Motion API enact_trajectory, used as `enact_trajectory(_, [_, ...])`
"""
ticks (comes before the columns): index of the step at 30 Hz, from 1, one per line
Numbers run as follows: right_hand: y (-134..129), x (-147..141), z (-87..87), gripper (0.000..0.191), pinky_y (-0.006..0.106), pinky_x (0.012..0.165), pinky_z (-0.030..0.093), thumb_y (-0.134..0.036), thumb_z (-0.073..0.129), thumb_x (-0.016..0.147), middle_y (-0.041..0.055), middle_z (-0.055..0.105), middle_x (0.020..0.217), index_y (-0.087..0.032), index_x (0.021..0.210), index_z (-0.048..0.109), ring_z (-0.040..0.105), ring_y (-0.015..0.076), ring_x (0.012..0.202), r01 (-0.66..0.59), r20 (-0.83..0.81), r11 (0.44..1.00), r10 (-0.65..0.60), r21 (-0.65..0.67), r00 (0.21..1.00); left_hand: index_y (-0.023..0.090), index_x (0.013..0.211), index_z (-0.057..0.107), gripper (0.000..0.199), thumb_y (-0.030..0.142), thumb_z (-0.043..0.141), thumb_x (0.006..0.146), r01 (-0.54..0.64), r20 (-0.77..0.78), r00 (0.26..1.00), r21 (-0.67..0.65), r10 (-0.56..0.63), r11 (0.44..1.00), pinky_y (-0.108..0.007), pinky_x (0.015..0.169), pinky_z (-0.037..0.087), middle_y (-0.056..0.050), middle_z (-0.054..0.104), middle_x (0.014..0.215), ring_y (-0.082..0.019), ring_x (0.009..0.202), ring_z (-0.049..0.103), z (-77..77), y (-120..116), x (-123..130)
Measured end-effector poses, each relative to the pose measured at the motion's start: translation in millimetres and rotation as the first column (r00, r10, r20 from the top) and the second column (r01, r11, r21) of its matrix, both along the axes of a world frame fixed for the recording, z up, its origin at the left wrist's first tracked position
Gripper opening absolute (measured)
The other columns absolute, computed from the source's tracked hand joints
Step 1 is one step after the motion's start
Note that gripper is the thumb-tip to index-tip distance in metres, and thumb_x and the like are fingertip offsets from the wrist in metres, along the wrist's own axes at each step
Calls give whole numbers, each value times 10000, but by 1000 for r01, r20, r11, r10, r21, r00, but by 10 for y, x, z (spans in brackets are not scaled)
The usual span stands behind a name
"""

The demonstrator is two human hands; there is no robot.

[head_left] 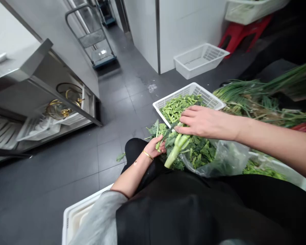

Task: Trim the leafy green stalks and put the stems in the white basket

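Head view: person's L hand (pixel 153 147) is pinching a slim green leafy stem (pixel 157 131); R hand (pixel 204 120) is curling narrowly over a thick pale-green stalk (pixel 175 154), grip can't tell. Both pcs are lying near a white rectangular plastic basket (pixel 209 98) w/ green stems (pixel 175 105). Step's prob. separating stems; next move's seemingly calling for steady L pinch, light R fingers.

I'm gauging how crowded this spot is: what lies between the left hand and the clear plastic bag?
In the head view, a thick green stalk and dark leaves lie between the left hand and the bag.
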State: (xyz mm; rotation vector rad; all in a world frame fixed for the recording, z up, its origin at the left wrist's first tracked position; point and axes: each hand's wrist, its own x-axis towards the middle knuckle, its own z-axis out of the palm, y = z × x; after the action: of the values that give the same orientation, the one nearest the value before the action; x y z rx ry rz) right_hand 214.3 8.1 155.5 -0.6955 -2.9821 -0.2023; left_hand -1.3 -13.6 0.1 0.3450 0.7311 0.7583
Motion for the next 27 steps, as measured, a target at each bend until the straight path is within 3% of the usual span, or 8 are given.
enact_trajectory(3, [100, -188, -223, 160, 335, 777, 355, -108, 519, 850, 42, 603, 790, -202, 880, 645, 535, 183, 843, -29, 98, 999, 26, 33, 995, 131, 889, 630, 342, 234, 784, 602, -31, 58, 998, 140, 23, 990, -287, 662, 519, -38, 653, 756, -151, 660, 630, 115, -71, -115])
enact_trajectory(6, [254, -385, -412, 127, 343, 765, 355, -115, 549, 828, 63, 626, 796, -182, 816, 657, 551, 192, 824, 6, 170, 997, -18, 71, 985, 128, 1061, 605, 534, 234, 794, 572, 64, 117, 989, 215, -90, 975, -404, 782, 517, -114, 681, 989, -261, 859, 667, 230, -165, -117])
enact_trajectory(9, [391, -516, -499, 161, 370, 830, 365, -102, 532, 825, 70, 642, 811, -181, 815, 672, 569, 206, 880, 42, 165, 997, -53, 72, 985, 116, 1066, 584, 520, 252, 775, 603, 96, 81, 990, 198, -114, 975, -376, 677, 516, -150, 681, 988, -247, 769, 666, 243, -233, -86])
enact_trajectory(13, [439, -511, -427, 312, 473, 1026, 291, -81, 471, 840, 75, 633, 1100, -230, 1051, 645, 471, 262, 1179, 108, 29, 983, -114, 151, 993, 115, 901, 581, 387, 242, 769, 588, -101, 69, 994, 201, 89, 974, -230, 472, 381, -79, 646, 765, -117, 549, 532, 216, -217, -85])
enact_trajectory(17, [373, -307, -254, 518, 476, 1034, 358, -91, 457, 831, 101, 509, 1309, -233, 1329, 467, 430, 270, 1248, 229, -241, 973, -221, 7, 945, 112, 993, 589, 467, 250, 741, 574, -41, 135, 991, 236, 9, 971, -238, 476, 341, -87, 620, 800, -121, 579, 501, 276, -98, -116])
enact_trajectory(21, [240, -42, -173, 548, 415, 986, 447, -259, 519, 856, 118, 487, 1299, -221, 1387, 391, 487, 249, 1202, 249, -540, 945, -326, -212, 776, 112, 956, 596, 454, 305, 694, 557, 104, 198, 970, 185, -140, 977, -231, 456, 262, -79, 572, 777, -98, 548, 428, 236, -35, -41])
enact_trajectory(25, [0, 221, -376, 496, 456, 989, 438, -417, 406, 913, 92, 475, 1369, -281, 1389, 379, 413, 264, 1294, 343, -787, 846, -516, -407, 338, 133, 925, 603, 479, 397, 664, 530, 114, 250, 957, 148, -149, 982, -224, 421, 161, -39, 506, 717, -66, 485, 299, 126, -80, 95])
enact_trajectory(27, [-144, 295, -616, 510, 457, 952, 460, -498, 465, 872, 94, 565, 1279, -265, 1326, 462, 498, 280, 1212, 221, -639, 753, -648, -620, 414, 139, 924, 609, 503, 426, 666, 514, 129, 263, 950, 156, -167, 979, -224, 415, 147, -32, 497, 704, -65, 475, 279, 114, -96, 142])
